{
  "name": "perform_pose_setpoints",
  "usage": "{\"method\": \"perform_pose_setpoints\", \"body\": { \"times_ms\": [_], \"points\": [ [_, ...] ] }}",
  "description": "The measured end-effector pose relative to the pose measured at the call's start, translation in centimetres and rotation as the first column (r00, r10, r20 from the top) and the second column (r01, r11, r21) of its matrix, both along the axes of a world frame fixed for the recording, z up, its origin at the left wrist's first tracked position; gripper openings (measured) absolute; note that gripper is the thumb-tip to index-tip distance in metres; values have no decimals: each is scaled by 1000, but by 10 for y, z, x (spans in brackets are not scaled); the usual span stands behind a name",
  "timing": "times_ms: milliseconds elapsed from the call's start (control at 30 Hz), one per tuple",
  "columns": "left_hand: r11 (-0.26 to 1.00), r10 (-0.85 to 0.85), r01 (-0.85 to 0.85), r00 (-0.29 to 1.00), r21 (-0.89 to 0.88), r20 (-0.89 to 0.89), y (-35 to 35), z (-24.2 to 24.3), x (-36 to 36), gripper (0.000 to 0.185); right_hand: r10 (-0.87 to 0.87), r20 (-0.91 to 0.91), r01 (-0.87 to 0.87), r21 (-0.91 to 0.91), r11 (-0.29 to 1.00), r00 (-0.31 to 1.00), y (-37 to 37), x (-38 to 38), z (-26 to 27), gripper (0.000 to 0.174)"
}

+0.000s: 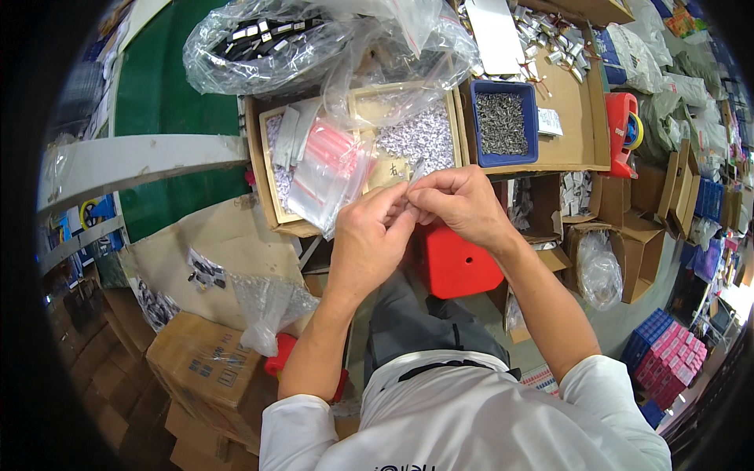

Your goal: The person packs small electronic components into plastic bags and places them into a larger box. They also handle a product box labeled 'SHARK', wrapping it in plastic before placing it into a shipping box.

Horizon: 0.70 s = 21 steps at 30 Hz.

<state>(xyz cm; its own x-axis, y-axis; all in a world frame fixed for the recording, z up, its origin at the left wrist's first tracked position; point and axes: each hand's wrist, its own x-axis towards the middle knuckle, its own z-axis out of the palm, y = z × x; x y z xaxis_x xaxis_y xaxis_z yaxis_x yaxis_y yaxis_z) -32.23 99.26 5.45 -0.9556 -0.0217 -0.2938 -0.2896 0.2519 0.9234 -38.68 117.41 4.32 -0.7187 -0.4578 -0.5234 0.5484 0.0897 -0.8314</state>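
My left hand (374, 229) and my right hand (456, 200) meet at the front edge of a cardboard tray, pinching a small clear plastic bag (417, 173) between their fingertips. Whether anything is inside it cannot be told. Just beyond lie many small white parts (421, 135) in a shallow wooden box. To the left, clear zip bags with red strips (330, 159) lie over more white parts. Right of the tray stands a blue plastic bin (536, 126) full of small metal screws.
A large clear bag of black-and-silver parts (265, 41) lies behind the tray. Loose metallic parts with wires (559, 44) fill a cardboard box at upper right. A red plastic stool (462, 268) stands below my hands. A grey metal bar (147, 165) crosses at left.
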Motion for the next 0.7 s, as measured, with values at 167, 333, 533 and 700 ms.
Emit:
{"method": "perform_pose_setpoints", "body": {
  "times_ms": [167,333,533,700],
  "points": [
    [989,5,-19,995,143,96,-1,-6,-5,30,5,31,-4,-22,1000,1000,3,-3,-4,20],
    [978,29,-52,993,203,112,3,-5,-6,25,54,-46,-55,-10,998,997,6,-1,-7,22],
    [984,28,-45,994,171,102,5,-1,-3,22,71,-82,-67,42,997,994,7,2,-2,23],
    [999,15,-17,999,-40,-46,6,-2,-2,20,40,-62,-39,3,999,997,3,7,5,23]
  ]
}}
